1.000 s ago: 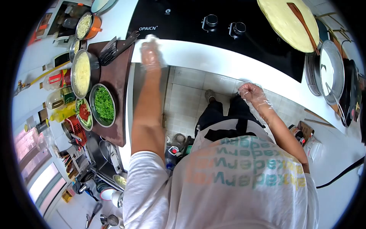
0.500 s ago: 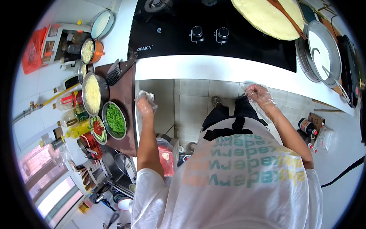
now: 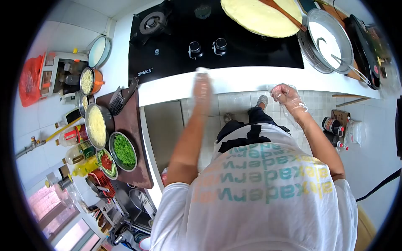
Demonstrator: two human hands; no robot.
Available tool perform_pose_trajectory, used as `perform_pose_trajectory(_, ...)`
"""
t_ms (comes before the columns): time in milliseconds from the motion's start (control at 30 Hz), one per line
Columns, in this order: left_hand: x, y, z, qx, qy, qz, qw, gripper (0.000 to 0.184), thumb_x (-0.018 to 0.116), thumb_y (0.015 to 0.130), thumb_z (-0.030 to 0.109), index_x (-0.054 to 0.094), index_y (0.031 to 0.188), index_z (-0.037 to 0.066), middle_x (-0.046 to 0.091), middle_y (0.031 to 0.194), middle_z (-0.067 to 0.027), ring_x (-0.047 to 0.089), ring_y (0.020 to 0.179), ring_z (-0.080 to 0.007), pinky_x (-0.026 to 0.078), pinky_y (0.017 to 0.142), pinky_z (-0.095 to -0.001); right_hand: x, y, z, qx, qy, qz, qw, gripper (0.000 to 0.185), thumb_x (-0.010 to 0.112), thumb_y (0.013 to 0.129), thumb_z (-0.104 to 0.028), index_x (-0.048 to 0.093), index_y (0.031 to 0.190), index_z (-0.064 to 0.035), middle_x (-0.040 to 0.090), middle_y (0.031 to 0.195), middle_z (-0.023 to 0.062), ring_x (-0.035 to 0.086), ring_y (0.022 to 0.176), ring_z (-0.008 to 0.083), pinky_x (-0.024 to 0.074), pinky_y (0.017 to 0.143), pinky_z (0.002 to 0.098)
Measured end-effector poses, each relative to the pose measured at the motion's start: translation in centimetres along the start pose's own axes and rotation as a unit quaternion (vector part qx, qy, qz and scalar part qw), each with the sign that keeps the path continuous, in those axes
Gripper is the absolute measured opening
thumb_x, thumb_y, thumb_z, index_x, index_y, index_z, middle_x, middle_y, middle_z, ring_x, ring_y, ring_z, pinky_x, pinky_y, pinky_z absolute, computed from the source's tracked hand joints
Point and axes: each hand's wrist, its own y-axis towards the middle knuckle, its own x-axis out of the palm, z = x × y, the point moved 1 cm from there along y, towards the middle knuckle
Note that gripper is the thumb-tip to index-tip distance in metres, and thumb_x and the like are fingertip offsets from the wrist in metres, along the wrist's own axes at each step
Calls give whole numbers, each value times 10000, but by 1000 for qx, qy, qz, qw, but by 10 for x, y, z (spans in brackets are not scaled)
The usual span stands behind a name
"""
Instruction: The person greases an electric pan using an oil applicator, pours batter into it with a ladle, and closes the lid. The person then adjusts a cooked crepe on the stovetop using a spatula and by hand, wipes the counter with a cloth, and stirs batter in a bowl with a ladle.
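Observation:
My left hand (image 3: 202, 90), in a clear plastic glove, is over the front strip of the white counter (image 3: 247, 78), just below the stove. It is blurred by motion. At its fingertips shows a small white wad (image 3: 202, 70) that looks like tissue. My right hand (image 3: 286, 95), also in a loose clear glove, hangs in front of the counter edge with its fingers curled closed. Nothing shows between them. Beyond the hands, a large pale yellow round sheet (image 3: 259, 21) lies on the black stove (image 3: 176, 46) with a wooden spatula (image 3: 284, 14) across it.
Right of the stove stands a metal basin (image 3: 345, 31) of white liquid with a ladle. On the left, a brown board (image 3: 134, 154) bears a cleaver (image 3: 119, 98), a bowl of chopped greens (image 3: 124, 151) and a pot of pale shreds (image 3: 97, 126). Bottles (image 3: 333, 125) stand on the floor at right.
My left hand has swung right and forward, from beside the board to the counter's front strip. My right hand stays closed in nearly the same place. The view has shifted rightward.

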Motion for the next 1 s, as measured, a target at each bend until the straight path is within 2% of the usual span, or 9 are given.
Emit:
perform_pose_trajectory(200, -37, 20, 71, 134, -34, -228, 964, 199, 437, 862, 142, 543, 990, 33, 558, 953, -138, 534, 914, -264, 439, 818, -373, -15, -11, -31, -64, 5, 20, 998, 175, 565, 818, -210, 561, 843, -37, 542, 783, 11, 483, 755, 102, 402, 742, 249)
perform_pose_trajectory(267, -52, 29, 20, -22, -247, -74, 966, 190, 416, 895, 202, 524, 922, 48, 534, 862, -102, 521, 769, -217, 445, 719, -342, -19, -15, -24, -56, 20, 34, 998, 180, 560, 824, -214, 560, 845, -36, 538, 782, 12, 477, 754, 101, 400, 738, 251)
perform_pose_trajectory(367, -52, 63, -68, -262, -672, 28, 692, 195, 499, 838, 194, 576, 796, 19, 539, 736, -65, 528, 714, -175, 439, 680, -320, -26, -20, -1, -31, 38, 48, 998, 191, 556, 828, -225, 557, 851, -35, 528, 777, 14, 466, 745, 105, 398, 728, 255)
perform_pose_trajectory(433, -41, 70, -107, -32, -103, 106, 989, 145, 510, 804, 119, 604, 759, 19, 540, 687, -78, 534, 687, -205, 437, 664, -319, -31, -23, 10, -11, 33, 49, 998, 199, 553, 830, -233, 555, 856, -35, 522, 774, 15, 459, 739, 108, 396, 724, 258)
perform_pose_trajectory(600, -30, 64, 6, -228, -542, 59, 807, 129, 476, 835, 135, 551, 830, 30, 519, 780, -121, 510, 709, -218, 430, 615, -335, -35, -17, 11, 11, 30, 42, 999, 206, 548, 832, -243, 553, 864, -39, 518, 772, 12, 452, 732, 112, 394, 724, 260)
perform_pose_trajectory(633, -1, 59, 8, -15, -156, 71, 985, 137, 451, 850, 123, 556, 833, 36, 519, 791, -132, 515, 704, -242, 431, 611, -353, -35, -15, 9, 9, 28, 36, 999, 204, 549, 832, -241, 554, 863, -39, 519, 772, 13, 453, 732, 112, 394, 723, 260)
perform_pose_trajectory(800, 12, 18, 87, 163, -159, -128, 965, 178, 510, 823, 87, 597, 978, 94, 551, 925, -113, 529, 858, -260, 436, 792, -342, -35, -4, -3, -26, 26, 10, 999, 188, 550, 830, -225, 559, 855, -38, 527, 771, 16, 456, 732, 113, 394, 718, 258)
perform_pose_trajectory(967, -63, 34, 33, -37, -199, 51, 978, 160, 499, 840, 94, 559, 978, 40, 557, 902, -144, 539, 864, -253, 445, 788, -338, -52, 7, 5, -13, 15, 25, 999, 176, 548, 835, -212, 561, 848, -37, 532, 770, 9, 459, 728, 105, 397, 710, 256)
perform_pose_trajectory(1000, -57, 37, -1, -184, -438, 108, 873, 143, 503, 838, 95, 563, 949, 29, 558, 881, -141, 544, 836, -226, 448, 742, -314, -54, 10, 6, -11, 14, 28, 999, 174, 547, 836, -211, 560, 847, -37, 531, 770, 6, 458, 727, 100, 397, 707, 254)
